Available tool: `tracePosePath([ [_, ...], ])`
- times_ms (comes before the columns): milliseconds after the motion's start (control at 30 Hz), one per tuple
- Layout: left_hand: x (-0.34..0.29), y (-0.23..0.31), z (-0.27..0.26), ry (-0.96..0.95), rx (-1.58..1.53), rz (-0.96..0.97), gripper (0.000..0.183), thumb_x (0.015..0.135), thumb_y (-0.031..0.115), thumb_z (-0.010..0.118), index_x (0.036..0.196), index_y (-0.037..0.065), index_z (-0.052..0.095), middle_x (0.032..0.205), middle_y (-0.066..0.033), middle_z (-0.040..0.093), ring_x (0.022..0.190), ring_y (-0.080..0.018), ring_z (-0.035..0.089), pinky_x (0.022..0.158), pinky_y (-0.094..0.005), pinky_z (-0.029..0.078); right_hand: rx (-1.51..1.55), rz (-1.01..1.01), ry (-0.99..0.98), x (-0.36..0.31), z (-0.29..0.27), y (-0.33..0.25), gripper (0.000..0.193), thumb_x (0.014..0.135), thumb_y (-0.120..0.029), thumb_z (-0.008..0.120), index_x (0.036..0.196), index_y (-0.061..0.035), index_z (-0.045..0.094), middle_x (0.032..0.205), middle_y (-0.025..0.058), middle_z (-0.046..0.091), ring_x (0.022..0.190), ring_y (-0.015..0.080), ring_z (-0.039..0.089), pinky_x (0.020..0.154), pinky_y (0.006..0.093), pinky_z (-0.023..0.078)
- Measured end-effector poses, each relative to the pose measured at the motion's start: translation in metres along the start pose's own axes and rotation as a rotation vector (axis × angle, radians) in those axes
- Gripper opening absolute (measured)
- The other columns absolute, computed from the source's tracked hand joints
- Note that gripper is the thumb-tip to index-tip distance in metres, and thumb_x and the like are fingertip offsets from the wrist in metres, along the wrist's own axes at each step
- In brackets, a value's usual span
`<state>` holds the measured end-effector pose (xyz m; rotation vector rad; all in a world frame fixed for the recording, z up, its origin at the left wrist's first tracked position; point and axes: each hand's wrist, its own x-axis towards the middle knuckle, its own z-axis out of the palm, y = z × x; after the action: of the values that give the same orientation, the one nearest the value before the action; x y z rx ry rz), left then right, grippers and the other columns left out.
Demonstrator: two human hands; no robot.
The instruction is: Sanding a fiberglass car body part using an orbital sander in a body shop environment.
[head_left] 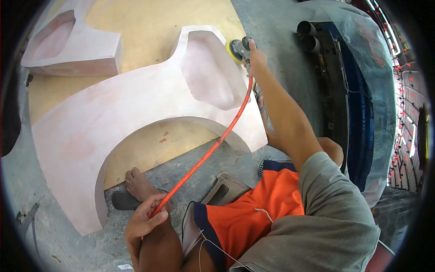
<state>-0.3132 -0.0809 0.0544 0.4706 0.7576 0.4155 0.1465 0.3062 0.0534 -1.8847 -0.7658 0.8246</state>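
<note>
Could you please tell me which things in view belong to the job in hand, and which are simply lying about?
Belong to the job:
sander, in the right hand
red hose, in the left hand
curved whitish panel beside the sander
wooden board beneath it

Apparently just lying about:
second whitish panel, upper left
dark sandal, lower left
clear plastic sheeting, right

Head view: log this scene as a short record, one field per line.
Left hand: closed around the red hose
Right hand: grips the yellow-padded tool
Tool position: at the upper right edge of the large white panel
Hose: runs from the tool down to the left hand
Other piece: smaller-looking white part, upper left
Beneath both: wooden board
</note>
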Motion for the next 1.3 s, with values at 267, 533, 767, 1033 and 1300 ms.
tracePosePath([
  [267,-0.012,-0.011,-0.005,0.051,0.039,-0.087,0.06,0.096,0.017,0.073,0.147,0.0,0.046,0.113,-0.0042,0.06,0.1,-0.0098,0.057,0.091,-0.026,0.048,-0.103,-0.086,0.004,-0.056,-0.059,0.04,0.063,0.093,-0.058,0.067,0.106,0.0031,0.067,0.074,0.0087,0.063,0.049,0.0166,0.057,0.044,0.0313,0.045],
  [533,-0.032,-0.014,-0.015,0.069,0.169,-0.086,0.057,0.096,0.015,0.071,0.146,0.001,0.046,0.103,-0.0033,0.06,0.093,-0.0088,0.056,0.084,-0.0255,0.047,-0.053,-0.028,0.031,-0.109,-0.097,0.065,0.055,0.096,-0.054,0.067,0.111,-0.0014,0.068,0.075,0.0071,0.062,0.051,0.0146,0.056,0.044,0.0286,0.043],
  [767,-0.038,-0.021,-0.018,0.049,0.211,-0.072,0.06,0.096,0.017,0.071,0.147,0.002,0.044,0.101,-0.0036,0.061,0.091,-0.0088,0.056,0.081,-0.0241,0.046,-0.05,0.055,-0.005,-0.143,-0.136,0.078,0.054,0.097,-0.051,0.066,0.118,-0.0014,0.068,0.078,0.0072,0.063,0.051,0.0143,0.056,0.044,0.0277,0.043],
  [1033,-0.045,-0.023,-0.02,0.096,0.243,-0.104,0.063,0.095,0.022,0.073,0.148,0.002,0.044,0.104,-0.0046,0.064,0.092,-0.0081,0.057,0.078,-0.0223,0.045,-0.026,0.07,0.01,-0.207,-0.167,0.11,0.055,0.098,-0.05,0.064,0.129,-0.0036,0.065,0.085,0.0065,0.064,0.055,0.0126,0.057,0.044,0.0261,0.044],
  [1300,-0.045,-0.03,-0.017,0.153,0.203,-0.098,0.063,0.093,0.024,0.076,0.145,0.002,0.048,0.104,-0.0047,0.065,0.098,-0.0111,0.06,0.089,-0.0256,0.045,-0.042,0.039,-0.106,-0.254,-0.144,0.109,0.056,0.095,-0.047,0.071,0.13,-0.0042,0.066,0.099,0.0031,0.069,0.074,0.0087,0.062,0.051,0.0242,0.052],
])
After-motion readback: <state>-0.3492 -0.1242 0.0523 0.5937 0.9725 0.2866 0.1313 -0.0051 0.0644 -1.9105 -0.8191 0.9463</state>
